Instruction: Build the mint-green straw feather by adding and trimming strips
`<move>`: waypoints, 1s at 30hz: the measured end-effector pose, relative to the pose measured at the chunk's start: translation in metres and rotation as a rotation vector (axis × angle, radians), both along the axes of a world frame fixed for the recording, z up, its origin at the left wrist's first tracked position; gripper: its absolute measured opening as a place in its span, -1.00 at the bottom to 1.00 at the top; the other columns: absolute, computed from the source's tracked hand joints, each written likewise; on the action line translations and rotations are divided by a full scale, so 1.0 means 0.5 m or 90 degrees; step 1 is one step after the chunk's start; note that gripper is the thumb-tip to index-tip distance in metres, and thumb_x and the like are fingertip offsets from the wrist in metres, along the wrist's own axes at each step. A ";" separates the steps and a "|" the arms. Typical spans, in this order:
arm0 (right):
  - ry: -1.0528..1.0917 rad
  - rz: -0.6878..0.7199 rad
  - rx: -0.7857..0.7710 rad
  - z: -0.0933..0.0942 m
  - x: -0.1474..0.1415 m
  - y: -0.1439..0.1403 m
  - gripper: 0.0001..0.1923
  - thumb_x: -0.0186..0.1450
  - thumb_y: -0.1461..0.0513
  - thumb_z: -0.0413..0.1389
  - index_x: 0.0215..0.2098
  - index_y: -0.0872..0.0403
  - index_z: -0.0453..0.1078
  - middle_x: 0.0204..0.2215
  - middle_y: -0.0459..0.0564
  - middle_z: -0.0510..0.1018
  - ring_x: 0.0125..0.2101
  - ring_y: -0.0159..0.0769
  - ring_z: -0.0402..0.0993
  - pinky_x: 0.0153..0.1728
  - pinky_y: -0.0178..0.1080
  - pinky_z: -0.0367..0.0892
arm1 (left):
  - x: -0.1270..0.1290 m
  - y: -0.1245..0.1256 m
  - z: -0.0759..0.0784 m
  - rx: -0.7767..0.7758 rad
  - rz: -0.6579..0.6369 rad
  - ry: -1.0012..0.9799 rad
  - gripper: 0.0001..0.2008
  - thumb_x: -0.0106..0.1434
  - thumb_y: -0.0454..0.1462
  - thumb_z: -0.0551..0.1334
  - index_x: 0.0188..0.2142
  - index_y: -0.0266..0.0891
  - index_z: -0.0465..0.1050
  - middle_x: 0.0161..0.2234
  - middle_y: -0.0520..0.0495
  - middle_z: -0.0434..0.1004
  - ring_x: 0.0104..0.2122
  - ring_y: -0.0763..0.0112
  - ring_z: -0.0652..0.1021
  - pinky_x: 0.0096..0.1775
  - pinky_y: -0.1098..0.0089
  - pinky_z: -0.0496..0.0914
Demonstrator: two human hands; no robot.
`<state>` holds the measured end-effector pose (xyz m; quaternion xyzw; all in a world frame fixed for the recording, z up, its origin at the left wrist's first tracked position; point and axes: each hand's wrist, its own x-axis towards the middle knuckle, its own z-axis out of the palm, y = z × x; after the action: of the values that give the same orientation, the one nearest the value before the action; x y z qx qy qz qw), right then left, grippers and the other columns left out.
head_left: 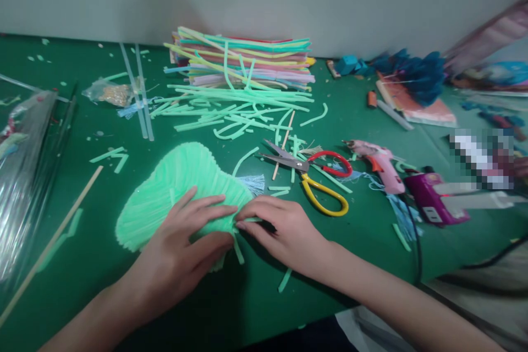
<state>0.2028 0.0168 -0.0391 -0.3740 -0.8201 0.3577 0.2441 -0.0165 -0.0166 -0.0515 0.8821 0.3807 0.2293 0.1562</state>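
The head camera looks down on a green surface (94, 253) strewn with craft material. The left hand (181, 253) lies flat on the near edge of a fan-shaped piece of mint-green straws (173, 181), its fingers spread and pressing down rather than curled around anything. The right hand (284, 231) meets it from the other side, fingertips drawn together in a pinch on the narrow end of the piece, where a short green straw stub (238, 250) sticks out towards the person. The fan rests on the surface just in front of the person, left of centre, with a small pale blue tassel (251, 182) showing at its far right edge.

Judging from how things lie, the work looks well advanced: many straws already sit side by side in one ribbed sheet, and the hands seem to be working on its gathered end. Much material remains unused, though. A stack of coloured straws (247, 63) stands at the back, with loose cut green strips (231, 110) spread before it. Scissors (313, 176) with red and yellow handles lie open just right of the fan, untouched, and a pink glue gun (379, 162) rests farther right beside a purple device (433, 198). A thin wooden stick (53, 239) lies slanted at the left, near clear plastic wrapping (20, 176).
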 end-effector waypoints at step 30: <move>0.085 -0.013 -0.026 0.001 -0.028 0.000 -0.90 0.31 0.28 0.16 -0.34 0.08 0.53 -0.41 -0.10 0.62 -0.35 -0.40 0.52 -0.30 -0.39 0.33 | 0.005 0.018 0.003 -0.184 0.119 -0.046 -0.94 0.30 -0.22 0.20 -0.31 -0.11 0.40 -0.11 -0.02 0.65 0.06 0.17 0.52 0.23 -0.06 0.16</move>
<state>0.1888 0.0167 -0.0386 -0.3626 -0.7907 0.3960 0.2939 -0.0142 -0.0078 -0.0500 0.8022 0.4845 0.2174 0.2731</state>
